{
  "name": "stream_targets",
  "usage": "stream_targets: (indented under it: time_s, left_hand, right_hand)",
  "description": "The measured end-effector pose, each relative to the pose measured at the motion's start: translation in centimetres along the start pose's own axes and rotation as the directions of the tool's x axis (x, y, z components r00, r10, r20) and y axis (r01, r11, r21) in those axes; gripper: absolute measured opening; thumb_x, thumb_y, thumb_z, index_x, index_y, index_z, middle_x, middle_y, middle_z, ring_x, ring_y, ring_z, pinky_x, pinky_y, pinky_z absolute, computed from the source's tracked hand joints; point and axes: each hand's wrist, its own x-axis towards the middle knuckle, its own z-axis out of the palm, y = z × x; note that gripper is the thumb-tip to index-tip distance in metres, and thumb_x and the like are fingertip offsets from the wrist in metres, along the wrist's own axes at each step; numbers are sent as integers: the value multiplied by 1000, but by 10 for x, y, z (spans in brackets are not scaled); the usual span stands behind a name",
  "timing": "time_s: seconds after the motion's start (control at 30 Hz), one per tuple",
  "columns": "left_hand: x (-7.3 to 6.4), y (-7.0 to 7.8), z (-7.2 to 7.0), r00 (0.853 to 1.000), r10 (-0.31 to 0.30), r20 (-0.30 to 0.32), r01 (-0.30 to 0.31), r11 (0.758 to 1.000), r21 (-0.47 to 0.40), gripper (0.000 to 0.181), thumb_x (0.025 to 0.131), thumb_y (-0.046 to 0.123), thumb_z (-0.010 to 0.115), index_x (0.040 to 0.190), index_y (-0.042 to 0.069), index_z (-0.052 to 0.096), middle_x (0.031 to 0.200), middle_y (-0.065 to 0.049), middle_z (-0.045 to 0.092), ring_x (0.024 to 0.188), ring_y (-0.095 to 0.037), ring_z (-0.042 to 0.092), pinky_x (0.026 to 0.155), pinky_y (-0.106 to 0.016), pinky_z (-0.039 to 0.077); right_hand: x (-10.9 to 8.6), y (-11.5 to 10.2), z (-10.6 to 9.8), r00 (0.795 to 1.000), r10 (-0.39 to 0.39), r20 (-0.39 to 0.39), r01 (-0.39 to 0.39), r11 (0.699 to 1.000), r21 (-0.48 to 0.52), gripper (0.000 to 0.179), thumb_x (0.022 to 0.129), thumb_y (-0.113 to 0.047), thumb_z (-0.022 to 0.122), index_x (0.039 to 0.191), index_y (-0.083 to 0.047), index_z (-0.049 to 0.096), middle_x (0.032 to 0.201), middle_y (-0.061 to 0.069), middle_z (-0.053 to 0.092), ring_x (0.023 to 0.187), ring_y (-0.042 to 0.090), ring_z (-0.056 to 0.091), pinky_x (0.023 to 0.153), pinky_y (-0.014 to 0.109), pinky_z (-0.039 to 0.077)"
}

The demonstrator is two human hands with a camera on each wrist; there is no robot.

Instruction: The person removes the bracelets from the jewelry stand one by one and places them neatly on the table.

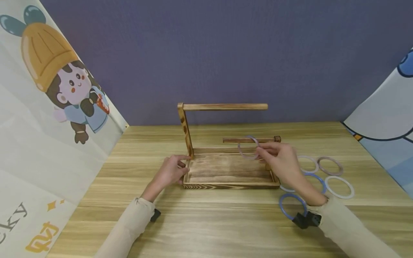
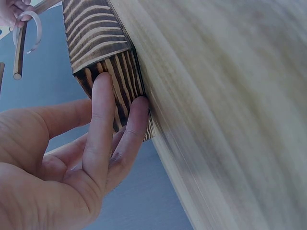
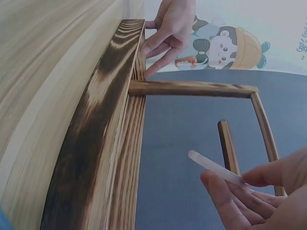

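A brown wooden tray stand [image 1: 231,186] has a high rod [image 1: 222,106] on a left post and a lower rod [image 1: 230,140] at the right. My right hand [image 1: 280,159] pinches a pale purple bangle [image 1: 246,157] between thumb and fingers. The bangle encircles the lower rod, short of its free left end; the left wrist view shows the same bangle [image 2: 39,36] there. At the tray's left end, my left hand [image 1: 169,170] rests its spread, fairly straight fingers on the rim and end wall. Two fingertips [image 2: 102,84] press the striped end wall.
Several bangles lie on the wooden table [image 1: 206,222] to the right, among them a white one [image 1: 351,191], a blue one [image 1: 281,208] and a purplish one [image 1: 340,168]. A dark blue partition [image 1: 206,53] stands behind, with a cartoon-printed sheet [image 1: 32,143] at left.
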Motion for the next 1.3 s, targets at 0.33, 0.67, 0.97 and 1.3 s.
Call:
stream_targets:
  time_s: [0.33,0.67,0.97,1.3]
  left_hand:
    - [-2,1,-1,1000,-3,-4,3,1000,-3,46,92,3,70,137,9,61,109,-23,68,54,-17,66,50,-34,61]
    - [-1,0,-1,1000,-6,-2,6,1000,-6,46,92,4,70,137,10,61,111,-24,67,53,-17,66,50,-33,61]
    - [0,0,1,1000,-13,1,13,1000,-4,46,93,4,70,138,11,60,113,-24,67,52,-17,66,50,-32,61]
    - [0,-2,0,1000,-2,2,3,1000,-15,47,93,4,70,138,10,60,112,-24,67,59,-17,67,50,-33,61]
  right_hand:
    - [8,-14,20,998,-16,58,11,995,97,23,98,-12,65,110,7,71,89,18,74,73,15,73,65,28,63]
    - [20,-25,41,994,6,110,-21,990,140,18,98,-12,65,104,2,74,85,13,74,72,21,73,65,32,64]
    - [21,-31,54,977,76,202,-117,973,199,19,99,-9,62,108,5,72,87,15,73,79,29,72,67,29,63]
    - [-1,-33,44,947,97,305,-192,936,297,20,99,-10,63,106,6,72,89,18,73,79,28,73,72,39,64]
